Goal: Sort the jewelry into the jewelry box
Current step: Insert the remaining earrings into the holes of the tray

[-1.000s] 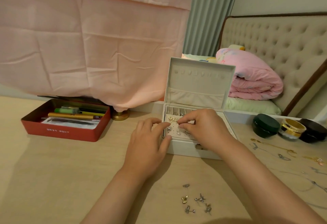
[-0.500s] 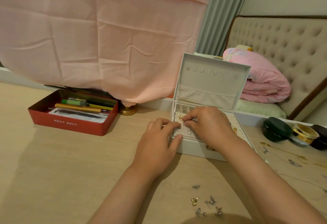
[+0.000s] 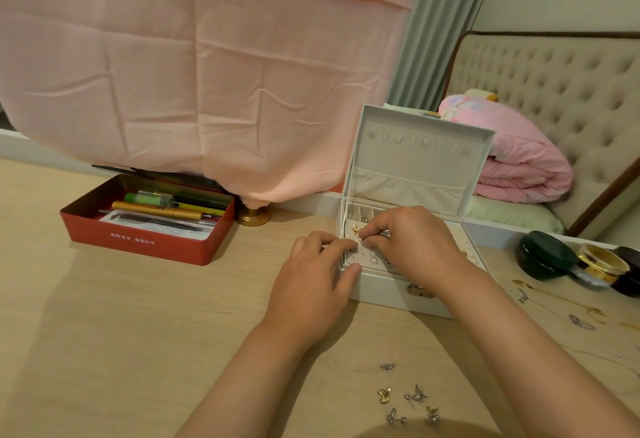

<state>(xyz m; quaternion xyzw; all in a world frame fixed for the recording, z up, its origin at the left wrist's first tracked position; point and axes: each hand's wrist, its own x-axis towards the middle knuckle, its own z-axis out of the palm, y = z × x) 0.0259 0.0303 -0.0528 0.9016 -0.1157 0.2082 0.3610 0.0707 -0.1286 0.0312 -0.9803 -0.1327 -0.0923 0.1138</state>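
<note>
A white jewelry box [image 3: 388,290] stands open on the wooden desk, its lid [image 3: 415,160] upright. My right hand [image 3: 412,243] is over the earring panel, fingertips pinching a small earring [image 3: 363,235] at the panel's left part. My left hand [image 3: 311,285] rests against the box's front left corner, its fingers curled over the rim beside the right fingertips. Several earrings sit in the panel [image 3: 373,257]. Loose earrings [image 3: 408,399] lie on the desk between my forearms. Thin necklaces [image 3: 561,309] lie on the desk to the right.
A red tin [image 3: 145,240] of pens sits at the left. A brass lamp base [image 3: 254,217] stands behind it under a pink cloth. Dark green [image 3: 543,255], gold [image 3: 601,261] and black round jars stand at the right. A bed lies beyond the desk.
Both hands have stayed at the box's earring panel; the right fingertips moved slightly left on it. The camera view shifted, so the box appears further right in the frame.
</note>
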